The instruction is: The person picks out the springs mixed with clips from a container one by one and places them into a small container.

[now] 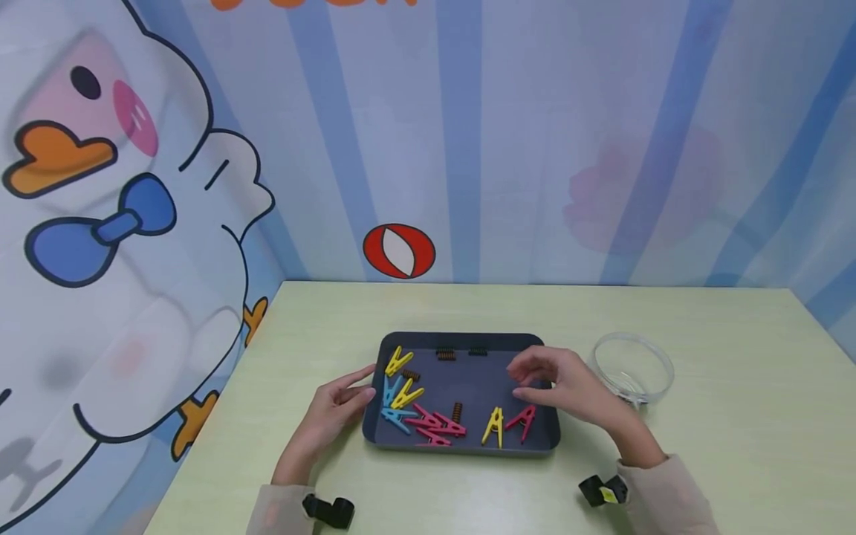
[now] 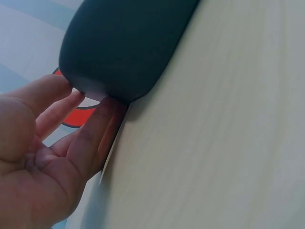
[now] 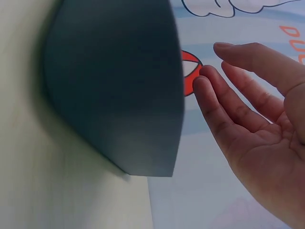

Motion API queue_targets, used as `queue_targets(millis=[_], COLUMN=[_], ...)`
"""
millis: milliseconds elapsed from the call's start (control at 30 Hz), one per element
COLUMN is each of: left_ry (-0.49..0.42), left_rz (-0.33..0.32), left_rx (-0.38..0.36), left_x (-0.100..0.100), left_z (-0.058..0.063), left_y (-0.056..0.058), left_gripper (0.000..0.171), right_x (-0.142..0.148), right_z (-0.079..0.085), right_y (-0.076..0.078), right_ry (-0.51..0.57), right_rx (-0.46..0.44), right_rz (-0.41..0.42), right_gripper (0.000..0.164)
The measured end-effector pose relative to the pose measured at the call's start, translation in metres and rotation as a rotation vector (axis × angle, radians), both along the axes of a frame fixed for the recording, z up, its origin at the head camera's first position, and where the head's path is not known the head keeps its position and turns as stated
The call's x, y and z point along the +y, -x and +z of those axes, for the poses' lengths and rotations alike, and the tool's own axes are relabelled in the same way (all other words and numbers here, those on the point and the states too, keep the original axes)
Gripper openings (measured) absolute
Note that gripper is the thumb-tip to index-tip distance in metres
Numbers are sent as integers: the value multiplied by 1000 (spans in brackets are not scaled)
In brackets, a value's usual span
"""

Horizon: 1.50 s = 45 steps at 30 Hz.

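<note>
A dark grey rectangular tray (image 1: 468, 449) holds yellow clothespins (image 1: 493, 427), blue ones and pink-red ones, with several small dark coil springs (image 1: 458, 412) among them and by the back wall. My left hand (image 1: 334, 409) touches the tray's left side, its thumb at the rim and its fingers fairly straight against the wall, as the left wrist view also shows. Over the tray's right part hovers my right hand (image 1: 565, 383), fingers lightly bent and thumb apart from them, with nothing between. Below it lie a red clothespin (image 1: 521, 422) and a yellow one.
A clear round container (image 1: 631, 365) stands right of the tray, partly behind my right forearm. Pale wood-grain tabletop (image 1: 334, 312) surrounds the tray. A blue-striped cartoon backdrop (image 1: 521, 148) rises behind the table's far edge.
</note>
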State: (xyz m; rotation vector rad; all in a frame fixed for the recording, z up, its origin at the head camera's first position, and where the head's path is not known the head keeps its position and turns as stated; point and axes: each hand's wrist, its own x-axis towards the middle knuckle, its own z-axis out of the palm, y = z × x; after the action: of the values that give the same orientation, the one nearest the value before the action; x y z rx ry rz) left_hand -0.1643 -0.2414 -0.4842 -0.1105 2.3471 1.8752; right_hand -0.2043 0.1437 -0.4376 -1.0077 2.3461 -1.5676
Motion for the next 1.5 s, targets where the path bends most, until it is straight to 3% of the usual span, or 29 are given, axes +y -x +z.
queue_targets(millis=[533, 967, 1500], left_ry=[-11, -31, -40], left_rz=[-4, -14, -21], left_rx=[3, 6, 2], left_x=[0, 0, -1], left_z=[-1, 0, 1], left_y=[0, 0, 0], left_gripper=[45, 46, 46], right_x=[-17, -32, -46], right_z=[5, 10, 0], right_y=[-2, 4, 10], right_ry=[-71, -43, -51], right_rx=[0, -23, -3], right_rz=[2, 35, 75], right_gripper=[25, 22, 22])
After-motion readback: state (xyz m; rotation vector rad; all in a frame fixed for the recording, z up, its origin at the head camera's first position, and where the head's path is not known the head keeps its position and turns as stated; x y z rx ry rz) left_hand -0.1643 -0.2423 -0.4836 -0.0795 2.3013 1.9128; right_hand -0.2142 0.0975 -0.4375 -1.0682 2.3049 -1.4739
